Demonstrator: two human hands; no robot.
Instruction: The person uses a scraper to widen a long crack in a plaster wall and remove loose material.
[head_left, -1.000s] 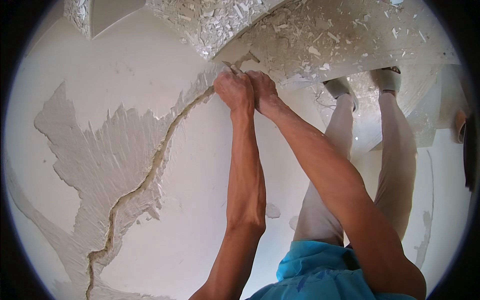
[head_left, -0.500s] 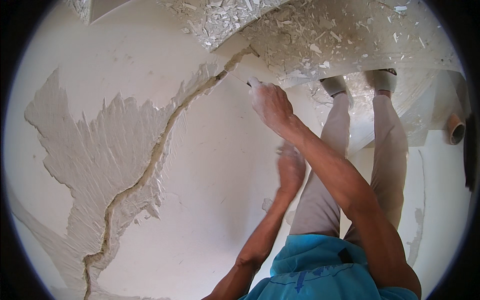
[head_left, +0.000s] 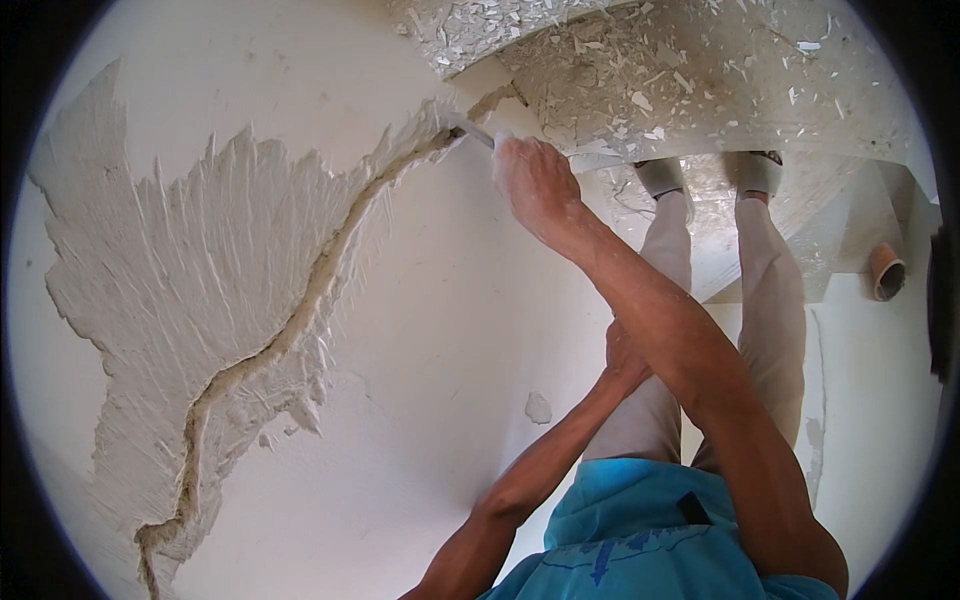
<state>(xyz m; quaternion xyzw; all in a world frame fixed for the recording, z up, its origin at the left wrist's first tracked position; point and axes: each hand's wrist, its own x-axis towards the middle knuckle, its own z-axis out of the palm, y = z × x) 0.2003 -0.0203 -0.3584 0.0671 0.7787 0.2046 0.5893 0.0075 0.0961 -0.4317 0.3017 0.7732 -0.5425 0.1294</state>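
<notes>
A long jagged crack runs up through a roughly scraped patch of the white wall. My right hand is closed on a thin metal scraping blade, whose tip lies at the upper stretch of the crack. My left hand is lower down by my leg, mostly hidden behind my right forearm, so its fingers are unclear.
A stepped surface strewn with white flakes crosses the top. My sandaled feet stand below it on a debris-covered step. An orange tube-like object sits at the right.
My hands have separated: the left dropped down and right, behind my right forearm. My right hand shifted slightly down and back with the blade, then slightly up toward the crack.
</notes>
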